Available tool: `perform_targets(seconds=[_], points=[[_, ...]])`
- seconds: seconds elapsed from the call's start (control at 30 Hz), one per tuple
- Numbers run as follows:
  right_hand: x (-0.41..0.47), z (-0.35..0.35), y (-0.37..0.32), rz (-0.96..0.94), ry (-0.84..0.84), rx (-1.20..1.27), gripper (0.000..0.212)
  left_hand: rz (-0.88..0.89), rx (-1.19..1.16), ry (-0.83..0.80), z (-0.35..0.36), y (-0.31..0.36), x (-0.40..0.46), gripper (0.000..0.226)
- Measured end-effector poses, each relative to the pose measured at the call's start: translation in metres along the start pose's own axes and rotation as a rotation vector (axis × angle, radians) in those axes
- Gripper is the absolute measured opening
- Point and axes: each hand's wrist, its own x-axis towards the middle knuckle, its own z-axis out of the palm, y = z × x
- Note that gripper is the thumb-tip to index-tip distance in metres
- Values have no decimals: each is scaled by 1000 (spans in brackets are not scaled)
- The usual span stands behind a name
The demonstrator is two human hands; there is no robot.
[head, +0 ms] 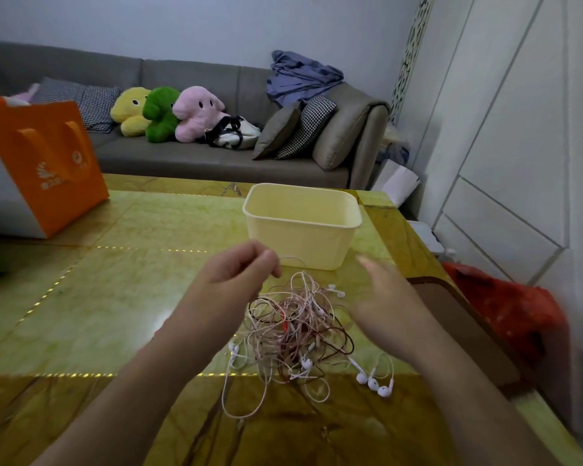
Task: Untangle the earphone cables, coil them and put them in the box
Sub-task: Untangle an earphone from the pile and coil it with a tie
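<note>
A tangle of pink, white and dark red earphone cables [293, 331] lies on the yellow-green table, with several white earbuds [372, 381] at its edges. Behind it stands a pale yellow plastic box [302, 227], open at the top. My left hand [239, 267] hovers above the tangle's left side with fingers curled, pinching a thin pale cable that loops up from the pile. My right hand [384, 297] is to the right of the tangle, blurred, fingers stretched out and holding nothing.
An orange paper bag [44, 163] stands at the table's far left. A brown chair back [458, 327] and a red plastic bag [515, 311] are at the right. A grey sofa [189, 156] with plush toys and cushions runs behind the table.
</note>
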Motion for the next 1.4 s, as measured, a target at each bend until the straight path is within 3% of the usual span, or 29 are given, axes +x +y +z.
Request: perform_targets(seconds=[0.07, 0.1, 0.17, 0.2, 0.27, 0.33, 0.5, 0.73, 0.93, 1.03, 1.1, 1.13, 1.2, 1.27, 1.33, 1.4], points=[[-6, 7, -16, -181, -100, 128, 68, 54, 80, -66, 6, 3, -3, 25], [-7, 13, -22, -232, -176, 235, 68, 80, 84, -88, 9, 4, -4, 21], [-6, 24, -30, -305, -227, 279, 30, 100, 75, -98, 8, 4, -3, 17], [-5, 27, -34, -318, -170, 269, 14, 100, 69, -95, 5, 3, -2, 17], [1, 29, -30, -307, -81, 361, 30, 83, 56, -93, -4, -1, 0, 17], [3, 23, -27, -252, -42, 666, 38, 42, 32, -78, -12, -6, 0, 13], [3, -2, -24, -387, 74, 1175, 35, -32, 87, -85, -12, -25, 4, 14], [0, -32, -16, -561, 194, 1365, 31, -111, 62, 1, -6, -39, 10, 21], [15, -26, 18, -172, 351, 1169, 34, -182, -331, 126, -9, -24, 6, 21], [23, -11, 30, 134, 304, 737, 25, -132, -398, 136, -8, -16, 5, 21], [21, -3, 25, 222, 235, 385, 13, -90, -382, 128, -6, -16, 4, 21], [18, 1, 19, 218, 186, 251, 15, -68, -373, 120, -5, -15, 4, 22], [11, 12, 7, 139, 123, 64, 60, -34, -371, 92, -5, -14, 4, 23], [2, 17, -8, -92, 168, -14, 91, -18, -369, 56, -3, -12, 4, 23], [1, 23, -19, -379, 214, -30, 91, 0, -327, 33, -1, -10, 3, 22], [7, 31, -26, -520, 241, -49, 63, 46, -252, 29, 0, -7, 2, 21]])
